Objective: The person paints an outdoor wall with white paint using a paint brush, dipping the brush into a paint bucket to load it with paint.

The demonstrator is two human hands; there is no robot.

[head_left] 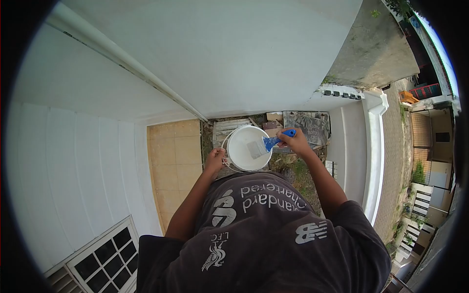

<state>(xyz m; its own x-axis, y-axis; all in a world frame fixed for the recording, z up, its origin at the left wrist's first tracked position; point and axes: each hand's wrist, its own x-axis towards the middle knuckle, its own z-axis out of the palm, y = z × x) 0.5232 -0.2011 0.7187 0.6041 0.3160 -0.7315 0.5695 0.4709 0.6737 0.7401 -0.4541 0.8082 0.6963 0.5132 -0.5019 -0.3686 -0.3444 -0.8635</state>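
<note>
My left hand (215, 160) is closed on the left side of a white bucket (236, 141), right where its thin wire handle meets the rim. White paint coats the inside of the bucket. In my right hand (294, 142) is a paintbrush (270, 143) with a blue, paint-spotted handle, gripped with the fingers wrapped round it. Its wide, pale bristles reach over the right rim into the bucket's mouth. The bucket is held in front of my dark printed T-shirt (264, 234).
A pale wall (229, 58) rises close ahead, with a white pipe (122, 56) running down it. Boards and a printed mat (310, 128) lie on the ground beyond the bucket. Yellowish tiles (171, 161) are to the left; a low white wall (354, 146) stands right.
</note>
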